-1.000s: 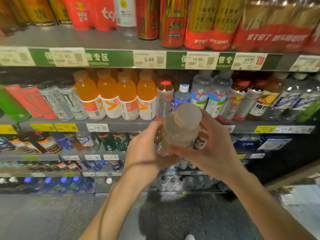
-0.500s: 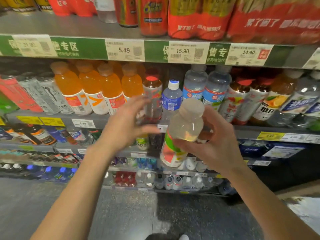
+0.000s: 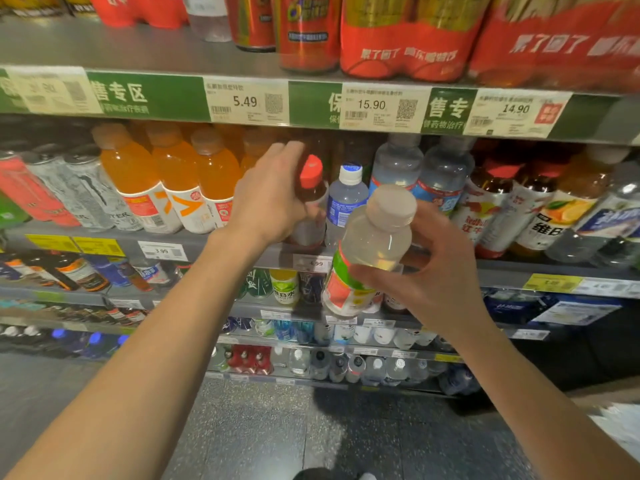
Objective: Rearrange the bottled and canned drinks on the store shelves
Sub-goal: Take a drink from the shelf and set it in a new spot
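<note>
Nearest the camera, two bare forearms reach up from the lower corners over a dark speckled floor [image 3: 263, 427].

Right hand [image 3: 438, 271]: fingers and thumb curled round the lower body of a clear bottle [image 3: 372, 247], which is held in the air in front of the shelves, tilted with its pale cap toward the upper right. The bottle carries a green, red and yellow label near its base and touches no shelf.

Left hand [image 3: 268, 199]: raised to the second shelf [image 3: 207, 244], wrapped about a red-capped bottle [image 3: 310, 202] standing at the shelf front; the thumb shows on the bottle's right side. Whether the grip is firm cannot be told through the motion blur.

Second shelf, left to right: tall cans [image 3: 69, 192] in red and grey; a row of orange bottles [image 3: 173, 181]; the red-capped bottle; just beside it a small blue-label bottle [image 3: 346, 199] with a white cap; two larger clear bottles [image 3: 420, 171] behind the held bottle; then brown bottles [image 3: 491, 206] with red caps and further bottles at the far right, blurred.

Above, the rail bears price tags [image 3: 246, 102] reading 5.49, 15.90 and 14.90 on a green strip. The top shelf holds red cans [image 3: 308, 29] and red shrink-wrapped packs [image 3: 408, 39].

Lower shelves hold smaller bottles and cans, too blurred to identify.
</note>
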A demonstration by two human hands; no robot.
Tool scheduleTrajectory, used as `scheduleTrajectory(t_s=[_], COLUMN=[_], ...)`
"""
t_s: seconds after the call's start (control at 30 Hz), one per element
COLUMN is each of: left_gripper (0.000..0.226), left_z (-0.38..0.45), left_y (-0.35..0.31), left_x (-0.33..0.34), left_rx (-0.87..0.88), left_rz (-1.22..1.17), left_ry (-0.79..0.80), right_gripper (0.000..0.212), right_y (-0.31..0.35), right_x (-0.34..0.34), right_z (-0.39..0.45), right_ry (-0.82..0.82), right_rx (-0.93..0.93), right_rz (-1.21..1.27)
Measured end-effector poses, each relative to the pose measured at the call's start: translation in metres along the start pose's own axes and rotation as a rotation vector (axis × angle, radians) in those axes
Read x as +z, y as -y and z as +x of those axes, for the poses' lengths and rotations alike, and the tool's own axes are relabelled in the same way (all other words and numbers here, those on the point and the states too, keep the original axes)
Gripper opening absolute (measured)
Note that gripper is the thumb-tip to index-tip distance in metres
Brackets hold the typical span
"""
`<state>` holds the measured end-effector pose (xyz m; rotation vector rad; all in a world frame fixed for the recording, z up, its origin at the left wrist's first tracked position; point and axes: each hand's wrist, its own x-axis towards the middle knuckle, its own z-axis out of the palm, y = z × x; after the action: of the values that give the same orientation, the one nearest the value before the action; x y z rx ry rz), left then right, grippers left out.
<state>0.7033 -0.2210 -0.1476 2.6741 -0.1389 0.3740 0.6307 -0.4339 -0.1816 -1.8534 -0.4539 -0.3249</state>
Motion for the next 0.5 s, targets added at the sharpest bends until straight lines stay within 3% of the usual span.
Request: scheduleTrajectory(t_s=[0.27, 0.5], left_gripper=[0.063, 0.074], left_z=[-0.024, -0.045], left_y=[0.018, 0.031], left_x=[-0.007, -0.019], left_rx=[0.053, 0.052], left_rz=[0.019, -0.345], left_ry=[-0.05, -0.21], right_gripper=[0.076, 0.079], right_y=[0.0, -0.004], right_x=[0.011, 0.019], right_z=[0.011, 0.014], right_ry=[-0.023, -0.024], right_rx=[-0.025, -0.061], right_rz=[-0.022, 0.011])
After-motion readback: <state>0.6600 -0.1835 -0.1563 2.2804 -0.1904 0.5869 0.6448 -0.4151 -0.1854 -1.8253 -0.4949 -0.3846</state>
